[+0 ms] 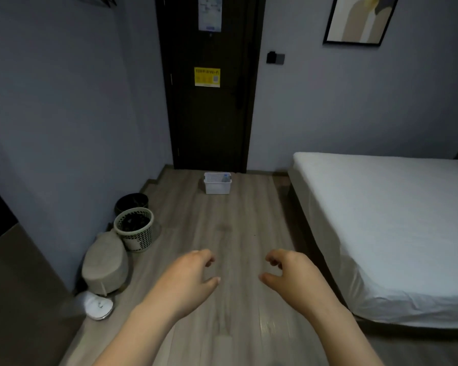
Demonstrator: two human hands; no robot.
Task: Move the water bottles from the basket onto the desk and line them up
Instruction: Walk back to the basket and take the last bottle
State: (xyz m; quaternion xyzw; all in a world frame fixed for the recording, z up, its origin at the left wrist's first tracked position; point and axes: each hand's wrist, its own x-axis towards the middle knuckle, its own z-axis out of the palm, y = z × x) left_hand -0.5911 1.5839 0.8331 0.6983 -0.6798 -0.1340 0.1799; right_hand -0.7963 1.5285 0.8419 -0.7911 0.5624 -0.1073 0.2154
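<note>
Our left hand (pixel 188 273) and right hand (pixel 288 270) hang open and empty; the white basket (pixel 217 186) sits far off by the door (pixel 209 114). We should crouch close before lifting bottles.

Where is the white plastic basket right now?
The white plastic basket sits on the wood floor at the foot of the dark door, ahead of both hands.

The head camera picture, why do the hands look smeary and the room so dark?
In the head view, the left hand and right hand are soft with motion blur; the light is dim and bluish, with dark corners; the small white plastic basket by the dark door looks sharper, and the wide lens bends the walls.
</note>
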